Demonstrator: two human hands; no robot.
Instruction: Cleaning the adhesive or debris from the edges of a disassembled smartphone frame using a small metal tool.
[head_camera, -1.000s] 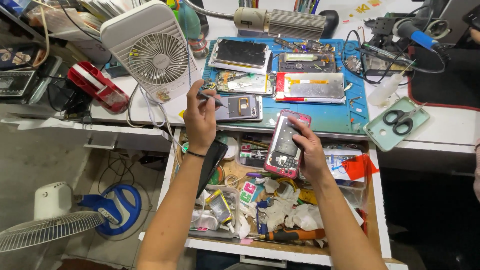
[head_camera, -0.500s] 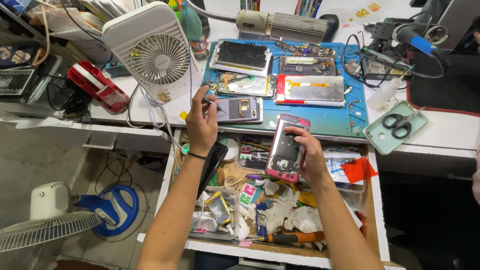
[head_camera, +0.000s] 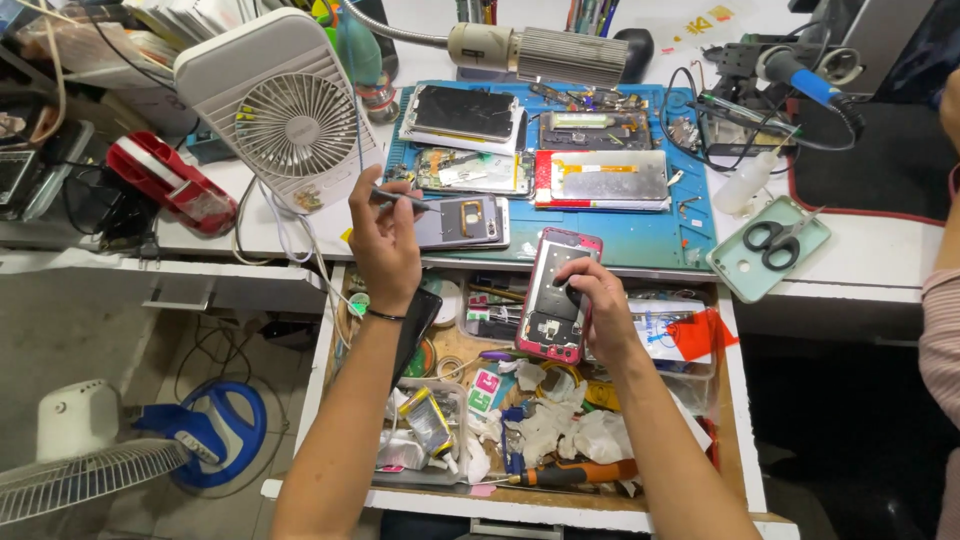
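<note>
Centre of the frame: right hand (head_camera: 598, 305) closed around an opened red-framed phone (head_camera: 558, 296), thumb pressed on its exposed inside, phone tilted upright over the open drawer (head_camera: 735, 400) just below the desk edge. Left of it, left hand (head_camera: 385, 240) pinched shut on a thin metal tool (head_camera: 400, 196), tip pointing right toward a silver phone back (head_camera: 462, 221) lying at the lower left corner of the blue work mat (head_camera: 640, 235). Dark band on the left wrist; black phone (head_camera: 415, 325) leaning just below that wrist inside the drawer. On the mat, upper centre: a phone with dark cracked screen (head_camera: 468, 112), a bare circuit assembly (head_camera: 592, 130), and a red-edged phone with silver plate (head_camera: 600, 180) to the right. Upper left: white desk fan (head_camera: 285, 115), with a red tape dispenser (head_camera: 160, 180) further left. Upper centre: lamp head (head_camera: 540, 50) above the mat. Right side: scissors (head_camera: 775, 237) resting on a pale green phone case (head_camera: 768, 250), white squeeze bottle (head_camera: 745, 182) just above. Lower centre in the drawer: crumpled tissue, small packets, and an orange-handled screwdriver (head_camera: 575, 472). Lower left on the floor: a white and blue floor fan (head_camera: 120, 450). Far right edge: another person's sleeve (head_camera: 940, 330).
</note>
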